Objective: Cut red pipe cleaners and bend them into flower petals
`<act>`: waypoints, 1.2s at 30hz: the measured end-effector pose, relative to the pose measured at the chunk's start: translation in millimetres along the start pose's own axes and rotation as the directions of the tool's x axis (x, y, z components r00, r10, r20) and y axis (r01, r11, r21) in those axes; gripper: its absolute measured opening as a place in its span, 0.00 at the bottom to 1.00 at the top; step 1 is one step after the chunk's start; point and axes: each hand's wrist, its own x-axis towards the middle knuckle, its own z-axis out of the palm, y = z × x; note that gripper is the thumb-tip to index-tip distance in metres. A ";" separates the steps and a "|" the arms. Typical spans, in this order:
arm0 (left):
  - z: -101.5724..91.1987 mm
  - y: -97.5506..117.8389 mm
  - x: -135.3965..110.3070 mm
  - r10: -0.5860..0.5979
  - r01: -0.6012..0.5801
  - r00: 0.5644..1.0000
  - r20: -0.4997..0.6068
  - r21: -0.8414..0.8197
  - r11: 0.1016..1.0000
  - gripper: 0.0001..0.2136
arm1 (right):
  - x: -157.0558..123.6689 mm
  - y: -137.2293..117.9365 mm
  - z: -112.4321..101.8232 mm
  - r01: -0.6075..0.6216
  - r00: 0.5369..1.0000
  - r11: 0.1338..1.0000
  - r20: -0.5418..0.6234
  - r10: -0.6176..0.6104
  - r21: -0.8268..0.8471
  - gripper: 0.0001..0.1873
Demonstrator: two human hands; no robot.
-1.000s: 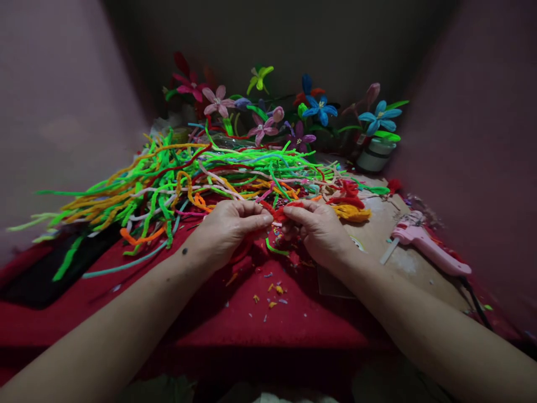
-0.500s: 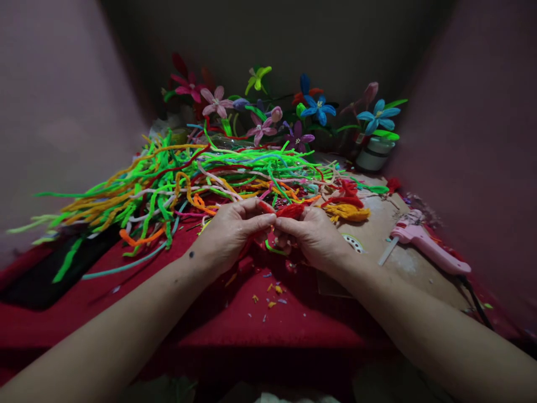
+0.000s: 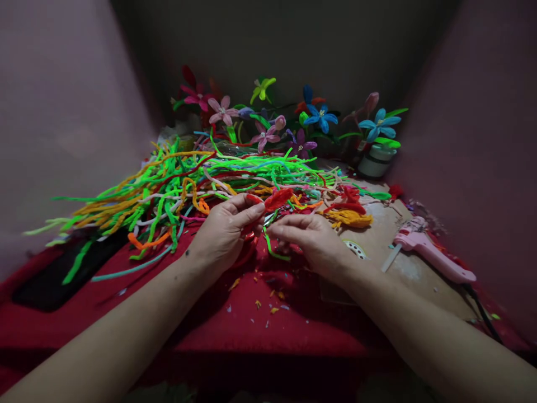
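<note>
My left hand (image 3: 224,232) pinches a red pipe cleaner piece (image 3: 277,198) bent into a petal loop, held just above the red cloth (image 3: 268,324). My right hand (image 3: 312,240) lies close beside it with fingers pressed together at the loop's lower end. Behind both hands spreads a big heap of pipe cleaners (image 3: 176,184), mostly green, orange and red. A loose green piece (image 3: 272,252) lies between the hands on the cloth.
Finished pipe-cleaner flowers (image 3: 293,120) stand along the back wall. A white jar (image 3: 375,159) sits at the back right. A pink glue gun (image 3: 428,254) lies on brown cardboard at the right. A yellow bundle (image 3: 350,218) lies beyond my right hand. Small scraps dot the cloth.
The red loop has risen and now sits above my left fingertips. My right hand has slipped lower, under the loop. The view has tilted slightly.
</note>
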 end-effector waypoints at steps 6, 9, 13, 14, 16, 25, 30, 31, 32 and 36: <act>3.8 0.3 -5.6 -0.074 0.070 0.997 0.019 0.155 0.985 0.07 | 8.5 6.7 -5.6 0.130 0.987 0.975 -0.119 -0.109 0.182 0.11; 5.5 0.6 -9.0 -0.073 0.055 0.996 0.052 0.286 0.957 0.08 | 6.2 4.6 -4.7 0.124 0.982 0.984 -0.157 -0.104 0.125 0.10; 5.9 -1.4 -10.0 -0.063 0.042 0.997 0.039 0.396 0.917 0.10 | 3.7 1.9 -3.6 0.109 0.978 0.994 -0.185 -0.102 0.029 0.10; 5.9 -2.1 -9.9 -0.061 0.044 0.998 0.029 0.402 0.915 0.10 | 3.9 2.0 -3.7 0.120 0.974 0.992 -0.196 -0.111 0.032 0.11; 5.9 -3.1 -9.6 -0.059 0.048 0.998 0.016 0.397 0.916 0.10 | 5.3 3.0 -4.6 0.123 0.971 0.990 -0.213 -0.106 0.069 0.11; 6.3 -1.1 -8.7 -0.107 0.101 0.994 0.004 0.298 0.949 0.06 | 8.5 6.2 -4.9 0.078 0.987 0.978 -0.150 -0.049 0.196 0.06; 6.0 0.4 -8.2 -0.149 0.141 0.989 0.004 0.286 0.948 0.05 | 6.6 6.1 -3.2 0.140 0.985 0.976 -0.122 -0.120 0.166 0.02; 6.0 0.4 -8.3 -0.151 0.144 0.989 0.005 0.279 0.949 0.05 | 6.6 6.5 -3.5 0.140 0.985 0.975 -0.123 -0.120 0.170 0.03; 6.0 0.3 -8.5 -0.153 0.144 0.988 0.011 0.271 0.952 0.05 | 6.6 7.0 -3.8 0.140 0.985 0.974 -0.128 -0.119 0.176 0.04; 5.5 -0.1 -9.7 -0.151 0.136 0.988 0.037 0.262 0.956 0.06 | 6.7 7.5 -5.1 0.163 0.980 0.974 -0.140 -0.142 0.155 0.07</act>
